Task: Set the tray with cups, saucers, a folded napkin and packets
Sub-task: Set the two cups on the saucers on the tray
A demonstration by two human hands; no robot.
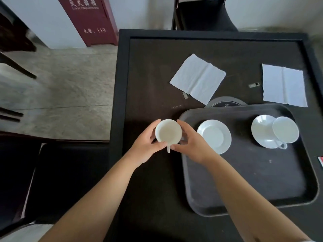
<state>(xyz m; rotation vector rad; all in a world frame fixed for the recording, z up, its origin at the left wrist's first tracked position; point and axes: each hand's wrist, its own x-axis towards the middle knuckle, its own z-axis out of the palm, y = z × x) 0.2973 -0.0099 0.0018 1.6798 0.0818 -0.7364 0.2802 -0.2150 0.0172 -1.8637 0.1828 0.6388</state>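
Dark table (152,70); tray (253,180) holds saucers, one cup; both hands grip empty cup (168,131).

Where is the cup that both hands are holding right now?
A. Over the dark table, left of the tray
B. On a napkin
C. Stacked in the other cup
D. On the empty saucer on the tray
A: the cup, held between the left hand and right hand, is over the dark table, left of the tray; the empty saucer remains bare.

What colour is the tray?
Dark grey, nearly black; the tray shows in the head view.
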